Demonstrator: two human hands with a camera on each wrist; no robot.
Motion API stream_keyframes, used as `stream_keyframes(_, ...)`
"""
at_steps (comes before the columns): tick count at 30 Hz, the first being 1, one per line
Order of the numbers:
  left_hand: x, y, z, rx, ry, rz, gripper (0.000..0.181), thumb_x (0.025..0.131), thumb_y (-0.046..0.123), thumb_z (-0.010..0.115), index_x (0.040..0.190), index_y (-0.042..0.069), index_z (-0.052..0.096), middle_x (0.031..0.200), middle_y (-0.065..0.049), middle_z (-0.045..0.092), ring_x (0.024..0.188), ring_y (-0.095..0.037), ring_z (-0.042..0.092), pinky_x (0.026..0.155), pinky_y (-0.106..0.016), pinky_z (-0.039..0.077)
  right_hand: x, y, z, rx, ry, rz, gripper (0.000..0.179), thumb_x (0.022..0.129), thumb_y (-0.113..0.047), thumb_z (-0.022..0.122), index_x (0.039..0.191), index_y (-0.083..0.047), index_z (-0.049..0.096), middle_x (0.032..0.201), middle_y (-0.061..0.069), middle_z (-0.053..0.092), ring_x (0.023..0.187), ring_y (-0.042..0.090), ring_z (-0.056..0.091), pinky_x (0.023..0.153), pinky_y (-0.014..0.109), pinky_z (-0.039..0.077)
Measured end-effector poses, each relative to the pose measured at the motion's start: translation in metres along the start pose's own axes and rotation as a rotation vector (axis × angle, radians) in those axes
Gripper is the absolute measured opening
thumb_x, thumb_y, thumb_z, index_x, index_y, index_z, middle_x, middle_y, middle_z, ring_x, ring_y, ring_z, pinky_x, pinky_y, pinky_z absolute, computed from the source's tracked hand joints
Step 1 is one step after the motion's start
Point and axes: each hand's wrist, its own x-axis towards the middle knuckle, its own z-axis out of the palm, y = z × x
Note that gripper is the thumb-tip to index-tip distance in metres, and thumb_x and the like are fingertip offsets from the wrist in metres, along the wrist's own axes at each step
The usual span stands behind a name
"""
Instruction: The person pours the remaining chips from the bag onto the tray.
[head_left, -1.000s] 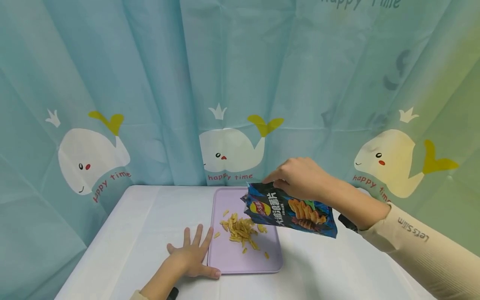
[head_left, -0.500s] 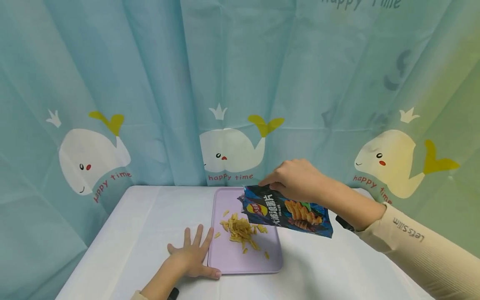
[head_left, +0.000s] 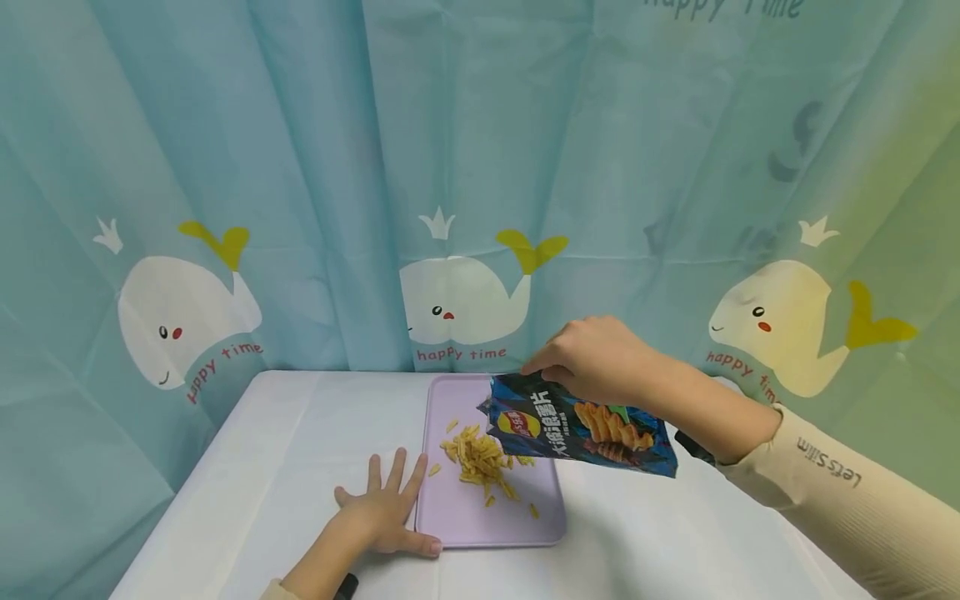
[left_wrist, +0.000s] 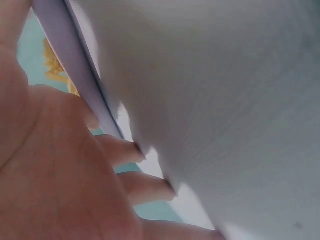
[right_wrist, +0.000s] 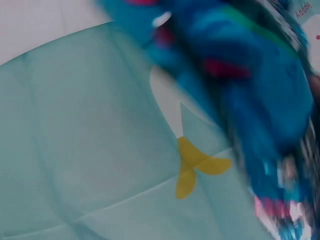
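Note:
My right hand (head_left: 600,358) pinches the upper edge of a dark blue potato chip bag (head_left: 577,429) and holds it tilted above the right side of a lilac tray (head_left: 487,529). The bag's ragged end points left, over the tray. In the right wrist view the chip bag (right_wrist: 250,85) is blurred. A heap of yellow chips (head_left: 478,458) lies on the tray, with several loose pieces around it. My left hand (head_left: 382,508) rests with spread fingers at the tray's near left edge. The left wrist view shows its palm (left_wrist: 60,165) beside the tray's rim (left_wrist: 82,75).
A white table (head_left: 300,442) bears the tray. Behind it hangs a light blue curtain (head_left: 465,150) printed with whales. A dark object (head_left: 696,446) shows beneath the right forearm, partly hidden.
My right hand has shifted the bag slightly left and then back right, as in a small shake. The left hand and the tray stay in place, and the heap looks much the same.

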Motion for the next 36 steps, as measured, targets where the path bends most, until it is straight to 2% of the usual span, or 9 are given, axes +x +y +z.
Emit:
stream_keyframes(6,-0.0002,-0.0011,-0.0004,-0.002,-0.001,0.002,0.13,0.062,0.084,0.067,0.161,0.019,0.014,0.166,-0.022,0.009,0.146,-0.059,0.004,0.088,-0.092,0.013,0.001,-0.001,0.0016,-0.017,0.002,-0.021,0.026,0.092,-0.016,0.072,0.111,-0.033,0.078,0.096,-0.005,0.077,0.043,0.004,0.036,0.042,0.021,0.024)
stream_keyframes(14,-0.0022,0.0004,-0.0009,-0.008,-0.011,0.003,0.128,0.063,0.082,0.068,0.161,0.019,0.013,0.166,-0.022,0.007,0.146,-0.059,0.004,0.089,-0.092,0.014,0.0016,-0.004,0.0067,-0.016,-0.031,-0.021,0.025,0.092,-0.016,0.072,0.111,-0.031,0.078,0.088,-0.005,0.077,0.045,0.004,0.039,0.041,0.021,0.025)
stream_keyframes(25,-0.0016,-0.0004,0.0007,-0.009,-0.009,0.002,0.129,0.062,0.083,0.067,0.161,0.019,0.013,0.166,-0.022,0.008,0.146,-0.059,0.004,0.089,-0.092,0.013,0.0002,-0.0034,0.005,0.009,0.019,-0.01,0.025,0.093,-0.014,0.071,0.11,-0.03,0.078,0.093,-0.004,0.077,0.041,0.004,0.035,0.041,0.021,0.025)
stream_keyframes(36,-0.0008,0.0005,-0.0001,-0.009,-0.006,-0.003,0.129,0.063,0.083,0.068,0.161,0.019,0.014,0.166,-0.022,0.008,0.146,-0.059,0.004,0.089,-0.092,0.013,-0.0038,0.0019,0.0046,0.016,0.054,-0.009,0.025,0.093,-0.013,0.07,0.111,-0.029,0.078,0.098,-0.004,0.077,0.045,0.001,0.039,0.041,0.02,0.026)
